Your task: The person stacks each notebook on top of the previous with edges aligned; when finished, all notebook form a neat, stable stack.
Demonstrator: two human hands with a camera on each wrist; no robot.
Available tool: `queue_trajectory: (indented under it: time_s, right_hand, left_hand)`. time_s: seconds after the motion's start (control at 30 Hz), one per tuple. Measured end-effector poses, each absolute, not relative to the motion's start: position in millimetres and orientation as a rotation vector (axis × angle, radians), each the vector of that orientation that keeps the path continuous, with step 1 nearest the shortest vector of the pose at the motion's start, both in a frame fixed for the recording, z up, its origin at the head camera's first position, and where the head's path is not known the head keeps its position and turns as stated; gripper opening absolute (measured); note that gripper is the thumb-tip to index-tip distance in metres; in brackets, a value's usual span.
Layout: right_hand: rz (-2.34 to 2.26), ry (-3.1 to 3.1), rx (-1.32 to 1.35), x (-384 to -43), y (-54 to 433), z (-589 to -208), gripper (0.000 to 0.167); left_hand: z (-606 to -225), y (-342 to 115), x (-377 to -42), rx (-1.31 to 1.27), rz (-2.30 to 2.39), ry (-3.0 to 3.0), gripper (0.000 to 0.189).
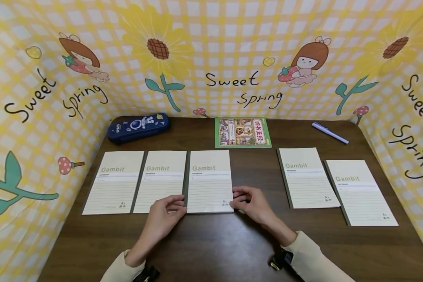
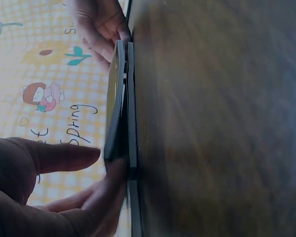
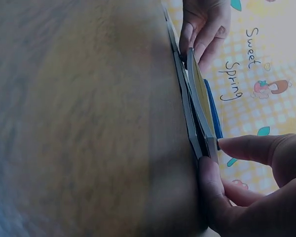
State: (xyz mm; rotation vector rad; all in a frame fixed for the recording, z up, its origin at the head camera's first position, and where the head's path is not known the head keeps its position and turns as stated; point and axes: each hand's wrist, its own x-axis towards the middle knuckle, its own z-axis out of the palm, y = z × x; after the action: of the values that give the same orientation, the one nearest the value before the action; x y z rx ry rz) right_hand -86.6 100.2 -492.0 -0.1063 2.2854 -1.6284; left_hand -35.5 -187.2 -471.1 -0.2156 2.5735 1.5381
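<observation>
A cream Gambit notebook [image 1: 208,180] lies at the right end of a row of similar notebooks. In both wrist views it is slightly raised, with a gap above a lower notebook [image 2: 132,108]. My left hand [image 1: 166,213] holds its near left corner, thumb above and fingertips in the gap. At the right edge, near the front corner, my right hand [image 1: 254,205] pinches the same notebook between thumb [image 3: 244,148] and fingers. Two more notebooks, a middle one [image 1: 160,182] and a far-left one [image 1: 113,183], lie flat in the row.
On the right lie two notebooks, one [image 1: 308,178] touching or slightly overlapping the other [image 1: 361,192]. Along the back are a navy pencil case [image 1: 138,127], a green-bordered book [image 1: 243,133] and a pale pen [image 1: 329,133]. Checked cloth [image 1: 211,39] surrounds the brown table [image 1: 211,246] on three sides.
</observation>
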Motion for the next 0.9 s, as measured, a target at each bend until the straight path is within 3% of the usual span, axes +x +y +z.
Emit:
queue_trajectory:
  time_s: [0.27, 0.9]
  right_hand:
    - [-1.562, 2.348, -0.183, -85.2, 97.6, -490.7, 0.044]
    - [-1.517, 2.419, -0.251, -79.7, 95.3, -490.0, 0.044]
  left_hand:
    - [-464.6, -182.0, -31.6, -0.200, 1.453, 2.673, 0.032]
    - [-461.4, -174.2, -26.6, -0.187, 1.431, 2.658, 0.047]
